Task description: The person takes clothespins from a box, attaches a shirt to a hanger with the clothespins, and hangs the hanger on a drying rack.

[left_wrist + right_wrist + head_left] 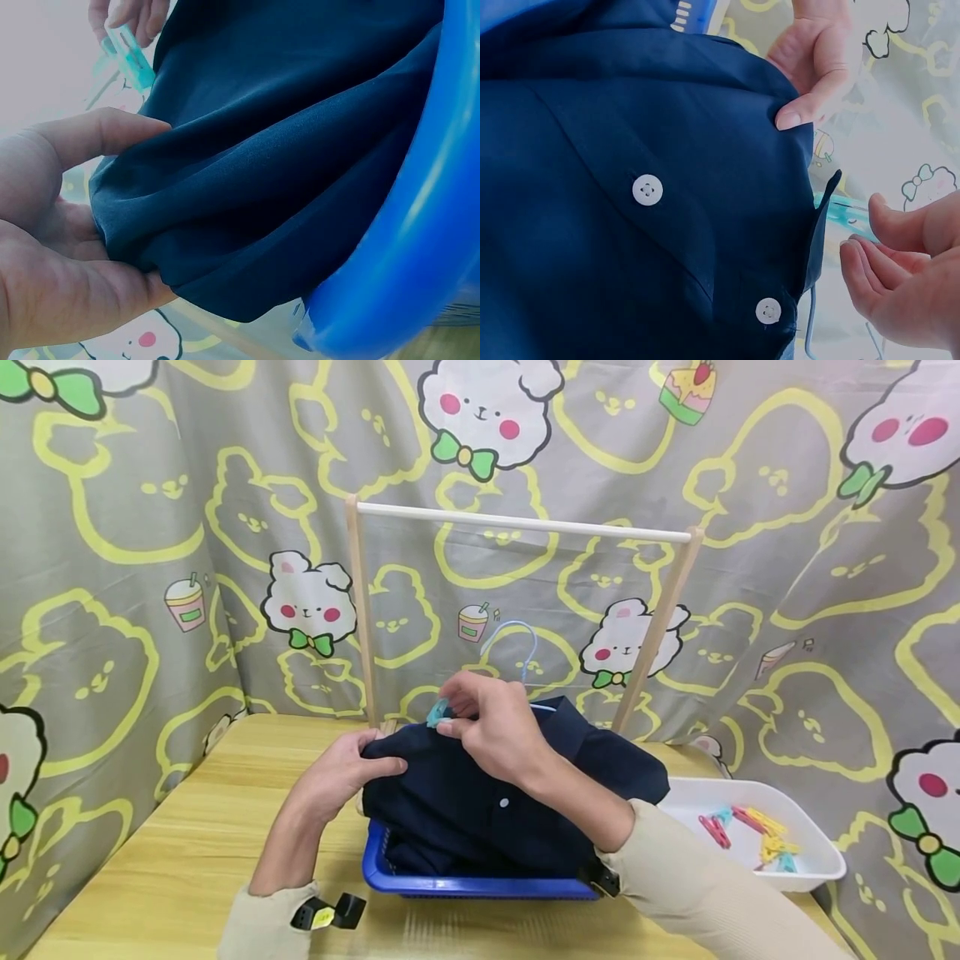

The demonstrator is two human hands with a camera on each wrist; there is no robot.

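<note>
Wood-grain table (187, 827) — blue basket (480, 887), white tray (819, 853), wooden rack (362, 610) on it.

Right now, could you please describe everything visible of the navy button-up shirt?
The navy button-up shirt looks like smooth cloth, with a collar and round white buttons. It is bunched in folds, partly inside the blue basket. The left hand holds its left end; the right hand holds a teal clothespin at its upper edge, possibly clamped on. A pale blue hanger shows at the collar.
</note>
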